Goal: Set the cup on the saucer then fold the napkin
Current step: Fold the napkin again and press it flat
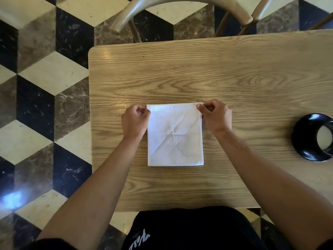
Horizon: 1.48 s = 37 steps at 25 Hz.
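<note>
Napkin [175,135] lies flat mid-table [234,73], white, roughly rectangular, creased diagonally, near edge square to the table's near edge. Left hand [134,121] pinches the far-left corner, fingers curled closed on the cloth; right hand [215,116] pinches the far-right corner the same way. Both forearms reach in from the near edge, flanking the napkin, not covering it. Cup [314,137], black with a pale inside, sits at the right edge of view, partly cut off, well apart from the napkin and right hand; cannot tell whether a saucer is under it. Nothing lies between the hands and the napkin. Beyond the table's far edge: curved chair back [180,4], second chair [270,8] at top right. Cube-pattern tiled floor [45,78] left of the table.
</note>
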Tool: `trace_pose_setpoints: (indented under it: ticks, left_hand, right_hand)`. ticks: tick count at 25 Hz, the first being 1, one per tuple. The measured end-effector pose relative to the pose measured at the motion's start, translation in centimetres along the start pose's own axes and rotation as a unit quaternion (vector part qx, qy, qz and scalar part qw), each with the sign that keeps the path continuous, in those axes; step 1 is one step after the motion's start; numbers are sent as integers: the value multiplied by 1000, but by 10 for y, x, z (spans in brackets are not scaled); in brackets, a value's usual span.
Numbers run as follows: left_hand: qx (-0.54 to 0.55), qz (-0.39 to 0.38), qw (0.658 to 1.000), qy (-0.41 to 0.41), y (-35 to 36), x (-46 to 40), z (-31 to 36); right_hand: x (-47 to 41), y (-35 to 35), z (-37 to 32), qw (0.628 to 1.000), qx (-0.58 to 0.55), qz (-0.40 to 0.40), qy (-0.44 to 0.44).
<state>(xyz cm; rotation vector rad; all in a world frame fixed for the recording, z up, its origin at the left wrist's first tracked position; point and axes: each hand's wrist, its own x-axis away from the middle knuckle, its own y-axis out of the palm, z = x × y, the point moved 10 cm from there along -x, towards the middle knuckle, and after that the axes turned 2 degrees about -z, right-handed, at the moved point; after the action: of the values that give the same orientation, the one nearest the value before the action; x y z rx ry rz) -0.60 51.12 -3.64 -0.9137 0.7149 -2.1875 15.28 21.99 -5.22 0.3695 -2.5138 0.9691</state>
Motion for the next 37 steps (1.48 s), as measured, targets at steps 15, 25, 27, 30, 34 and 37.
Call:
trace_pose_setpoints:
  ticks: [15,25,27,30,34,37]
  left_hand:
    - [-316,-29,863,394,60,60,10]
    - [-373,-19,837,400,71,42,-6]
    - [-368,-22,838,402,71,43,-5]
    - [-373,-19,839,395,70,40,-7]
    - [-384,-36,840,380,71,41,-4]
    - [-364,-66,859,355,66,41,-3]
  right_hand:
    - [106,119,-59,856,315,-49,-407]
    - [73,128,-39,844,364,-32,-393]
    - [70,126,-35,840,377,-25,-389]
    - [67,126,-33,832,396,-23,-387]
    - [70,126,-37,839,396,-51,-369]
    - [79,100,-51,860,318,-31,-397]
